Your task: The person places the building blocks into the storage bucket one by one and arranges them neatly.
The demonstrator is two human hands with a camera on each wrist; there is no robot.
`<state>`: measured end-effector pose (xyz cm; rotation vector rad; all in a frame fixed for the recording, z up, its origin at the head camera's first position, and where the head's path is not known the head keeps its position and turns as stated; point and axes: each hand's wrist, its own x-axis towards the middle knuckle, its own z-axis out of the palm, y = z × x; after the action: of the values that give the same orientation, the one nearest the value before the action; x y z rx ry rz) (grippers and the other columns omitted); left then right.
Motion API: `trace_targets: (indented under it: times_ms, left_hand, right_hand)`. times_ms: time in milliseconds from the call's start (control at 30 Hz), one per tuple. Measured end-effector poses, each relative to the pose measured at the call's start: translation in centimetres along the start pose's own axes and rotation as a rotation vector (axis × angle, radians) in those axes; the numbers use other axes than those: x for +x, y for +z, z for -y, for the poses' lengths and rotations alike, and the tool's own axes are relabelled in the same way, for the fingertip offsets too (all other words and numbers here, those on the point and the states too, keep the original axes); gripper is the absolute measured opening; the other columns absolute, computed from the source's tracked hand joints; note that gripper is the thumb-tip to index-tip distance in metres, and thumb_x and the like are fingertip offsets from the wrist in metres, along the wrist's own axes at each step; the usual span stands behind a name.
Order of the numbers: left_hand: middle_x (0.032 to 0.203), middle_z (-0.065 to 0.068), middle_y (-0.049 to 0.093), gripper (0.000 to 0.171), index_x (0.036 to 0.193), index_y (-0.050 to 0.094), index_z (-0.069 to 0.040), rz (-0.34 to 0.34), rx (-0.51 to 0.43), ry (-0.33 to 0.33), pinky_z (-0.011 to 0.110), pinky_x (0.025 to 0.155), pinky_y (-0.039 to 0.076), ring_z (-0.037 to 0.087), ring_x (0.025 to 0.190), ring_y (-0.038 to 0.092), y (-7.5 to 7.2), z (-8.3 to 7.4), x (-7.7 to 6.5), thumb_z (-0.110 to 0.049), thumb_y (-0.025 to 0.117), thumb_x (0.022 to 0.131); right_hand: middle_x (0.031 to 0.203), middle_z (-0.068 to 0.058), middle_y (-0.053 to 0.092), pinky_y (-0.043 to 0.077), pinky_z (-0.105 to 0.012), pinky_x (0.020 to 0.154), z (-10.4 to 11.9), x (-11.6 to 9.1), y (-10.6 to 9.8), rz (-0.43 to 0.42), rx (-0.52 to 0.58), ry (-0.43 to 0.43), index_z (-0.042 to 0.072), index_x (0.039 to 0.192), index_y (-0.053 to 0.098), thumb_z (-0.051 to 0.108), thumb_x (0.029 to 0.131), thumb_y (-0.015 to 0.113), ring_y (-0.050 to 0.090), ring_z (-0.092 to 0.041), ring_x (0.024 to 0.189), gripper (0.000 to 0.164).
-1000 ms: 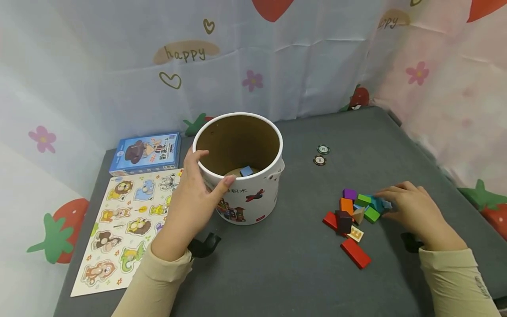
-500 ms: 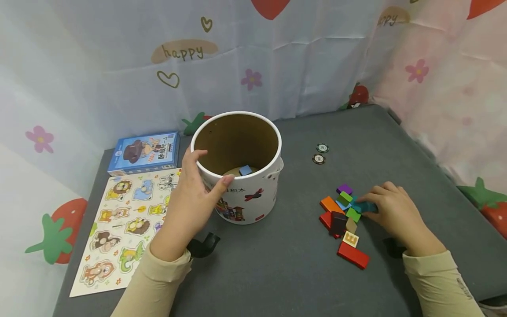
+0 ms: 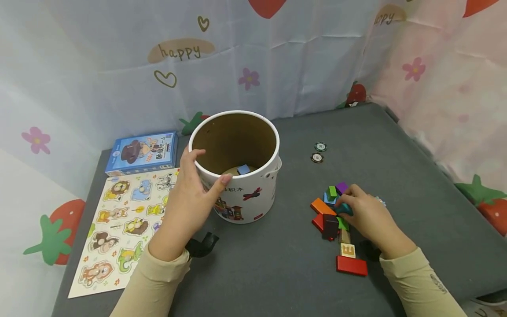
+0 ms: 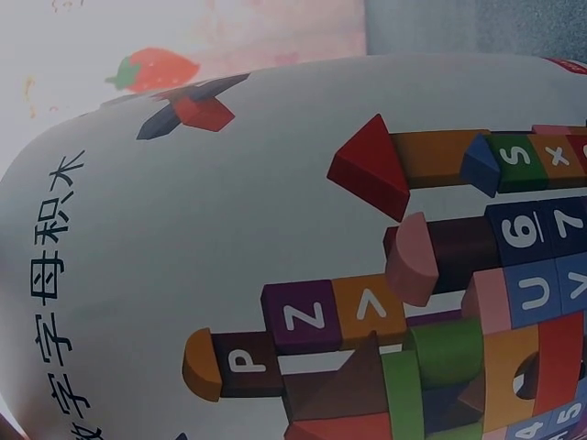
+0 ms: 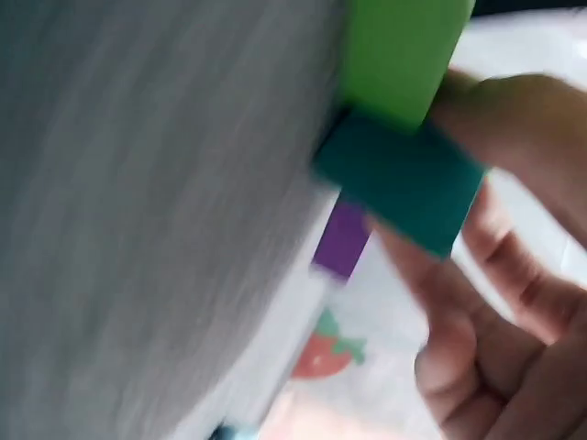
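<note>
A white round bucket (image 3: 264, 199) with printed toy blocks stands on the table, with a light blue block (image 3: 243, 169) inside it. My left hand (image 3: 186, 198) grips its near left rim, thumb outside and a finger over the edge. The left wrist view shows the bucket's printed wall (image 4: 211, 229). At the right, my right hand (image 3: 370, 218) pinches a teal block (image 5: 408, 183) between thumb and fingers. Around it lie an orange block (image 3: 322, 206), a dark brown block (image 3: 330, 226), a lettered wooden block (image 3: 348, 250), a red block (image 3: 351, 266) and a purple block (image 3: 341, 188).
A blue game box (image 3: 142, 154) lies at the back left. In front of it is an animal sticker sheet (image 3: 95, 281). Two poker chips (image 3: 317, 157) rest beyond the blocks. A printed curtain (image 3: 309, 66) hangs behind the table.
My right hand has moved left, and the blocks have been pushed left into a tighter line. The front red block has turned crosswise. My left hand stays on the bucket.
</note>
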<state>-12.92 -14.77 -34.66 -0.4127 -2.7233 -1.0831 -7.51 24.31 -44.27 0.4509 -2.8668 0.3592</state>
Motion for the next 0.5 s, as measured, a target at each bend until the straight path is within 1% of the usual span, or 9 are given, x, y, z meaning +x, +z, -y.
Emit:
trace_targets:
  times_ms: [100, 167, 267, 333, 433, 500]
  left_hand:
    - [0.158, 0.002, 0.009, 0.084, 0.145, 0.019, -0.017, -0.001, -0.01, -0.001, 0.052, 0.078, 0.046, 0.032, 0.118, 0.046, 0.0, 0.1, 0.0, -0.067, 0.051, 0.085]
    - [0.157, 0.003, 0.011, 0.085, 0.145, 0.02, -0.017, -0.002, -0.016, 0.0, 0.052, 0.078, 0.046, 0.032, 0.118, 0.046, 0.1, 0.1, 0.0, -0.067, 0.051, 0.085]
    - [0.157, 0.004, 0.011, 0.085, 0.145, 0.02, -0.017, -0.008, -0.013, 0.007, 0.052, 0.08, 0.046, 0.031, 0.12, 0.045, 0.2, 0.1, 0.1, -0.067, 0.052, 0.085]
    - [0.157, 0.003, 0.012, 0.085, 0.145, 0.02, -0.017, -0.013, -0.008, 0.013, 0.053, 0.08, 0.046, 0.031, 0.121, 0.045, 0.1, 0.2, 0.1, -0.068, 0.052, 0.085]
    - [0.157, 0.003, 0.011, 0.085, 0.145, 0.02, -0.016, -0.014, -0.001, 0.017, 0.054, 0.081, 0.046, 0.03, 0.123, 0.042, 0.1, 0.3, 0.2, -0.067, 0.052, 0.085]
    - [0.157, 0.004, 0.012, 0.085, 0.145, 0.02, -0.016, -0.014, 0.003, 0.015, 0.054, 0.082, 0.046, 0.03, 0.123, 0.042, 0.0, 0.3, 0.2, -0.067, 0.052, 0.085]
  right_hand:
    - [0.098, -0.007, 0.053, 0.044, -0.035, 0.055, 0.8, 0.4, -0.1, -0.019, -0.012, -0.012, 0.016, 0.088, 0.069, 0.006, 0.064, 0.088, 0.047, -0.019, 0.06, 0.031]
    - [0.1, -0.009, 0.053, 0.043, -0.037, 0.056, 1.1, 0.6, -0.9, -0.036, -0.02, -0.015, 0.015, 0.087, 0.068, 0.006, 0.065, 0.087, 0.047, -0.019, 0.06, 0.031]
    - [0.105, -0.011, 0.052, 0.042, -0.041, 0.061, 1.9, 1.3, -3.1, -0.069, -0.014, -0.017, 0.015, 0.088, 0.066, 0.007, 0.069, 0.084, 0.049, -0.022, 0.063, 0.027]
    - [0.107, -0.013, 0.051, 0.044, -0.043, 0.062, 2.7, 2.0, -4.8, -0.112, 0.003, -0.033, 0.013, 0.089, 0.065, 0.007, 0.071, 0.082, 0.052, -0.024, 0.067, 0.026]
    - [0.111, -0.013, 0.049, 0.048, -0.041, 0.062, 4.4, 3.6, -7.3, -0.204, 0.056, -0.072, 0.012, 0.09, 0.064, 0.006, 0.073, 0.08, 0.055, -0.025, 0.072, 0.024]
    - [0.112, -0.012, 0.048, 0.048, -0.038, 0.063, 5.9, 4.8, -8.7, -0.275, 0.109, -0.118, 0.012, 0.088, 0.063, 0.005, 0.073, 0.079, 0.056, -0.023, 0.079, 0.023]
